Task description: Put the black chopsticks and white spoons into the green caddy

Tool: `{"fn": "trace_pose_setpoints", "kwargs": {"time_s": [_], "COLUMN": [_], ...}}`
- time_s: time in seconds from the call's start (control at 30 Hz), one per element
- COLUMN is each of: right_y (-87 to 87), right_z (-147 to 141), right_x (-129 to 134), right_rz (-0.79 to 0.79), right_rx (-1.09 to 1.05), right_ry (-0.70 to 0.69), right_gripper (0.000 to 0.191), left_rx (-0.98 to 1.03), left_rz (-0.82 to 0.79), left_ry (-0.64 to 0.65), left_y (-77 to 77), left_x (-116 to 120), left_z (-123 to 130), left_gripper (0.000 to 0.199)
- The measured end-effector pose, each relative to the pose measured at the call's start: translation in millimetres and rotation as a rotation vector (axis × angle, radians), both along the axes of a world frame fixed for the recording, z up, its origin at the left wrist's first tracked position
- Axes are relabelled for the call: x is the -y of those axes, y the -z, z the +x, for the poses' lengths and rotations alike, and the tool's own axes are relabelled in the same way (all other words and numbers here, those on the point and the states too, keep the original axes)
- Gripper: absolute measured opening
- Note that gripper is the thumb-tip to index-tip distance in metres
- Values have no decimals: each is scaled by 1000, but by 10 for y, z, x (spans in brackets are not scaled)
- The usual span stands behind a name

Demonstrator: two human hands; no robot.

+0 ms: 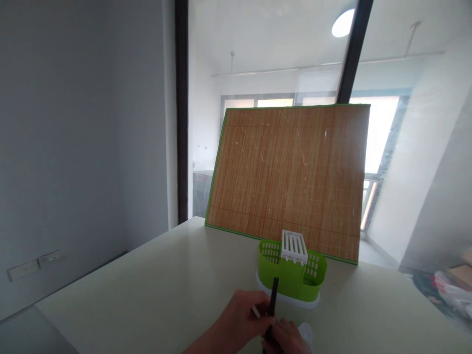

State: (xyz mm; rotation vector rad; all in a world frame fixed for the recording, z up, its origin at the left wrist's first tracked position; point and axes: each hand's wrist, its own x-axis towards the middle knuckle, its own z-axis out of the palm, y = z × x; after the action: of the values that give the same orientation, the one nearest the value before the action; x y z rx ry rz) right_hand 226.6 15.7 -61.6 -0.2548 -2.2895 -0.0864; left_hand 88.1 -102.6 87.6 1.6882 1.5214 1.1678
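Observation:
Low in the head view, my left hand (247, 314) is closed around black chopsticks (273, 297), whose tips point up and away from me. A small pale piece (255, 311) shows between its fingers; I cannot make out what it is. My right hand (285, 338), cut off by the bottom edge, is closed on the lower part of the chopsticks. Beside it lies a whitish, partly see-through round thing (305, 332), partly hidden. Just beyond the hands stands a green utensil caddy (295, 281) with a white base and a white slatted tray (294, 247) on top.
A bamboo mat with green edging (291, 172) stands upright behind the caddy. The white table (155, 295) runs to a grey wall (73, 123) on the left. Behind is a glass partition with dark frames (182, 113). Bags and boxes (453, 290) are at the far right.

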Motion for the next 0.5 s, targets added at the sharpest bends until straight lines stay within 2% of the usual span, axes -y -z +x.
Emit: {"fn": "trace_pose_setpoints", "kwargs": {"time_s": [0.17,0.3,0.4,0.5], "right_y": [1,26,19,4], "right_z": [-83,-102,-79,-46], "right_x": [-27,-11,-3,0], "right_rz": [-134,-162,-146,-128], "right_rx": [56,24,10,-29], "right_ry": [-9,-20,-14,7], "right_gripper": [10,7,10,11], "left_rx": [95,-1,-107,-111], "left_rz": [-24,-12,36,110], "left_ry": [7,-22,-32,-75], "left_y": [114,123,46,-173], "left_x": [-62,-73,-89,-152], "left_z": [-137,-134,-146,-259], "left_gripper": [16,15,15,18]}}
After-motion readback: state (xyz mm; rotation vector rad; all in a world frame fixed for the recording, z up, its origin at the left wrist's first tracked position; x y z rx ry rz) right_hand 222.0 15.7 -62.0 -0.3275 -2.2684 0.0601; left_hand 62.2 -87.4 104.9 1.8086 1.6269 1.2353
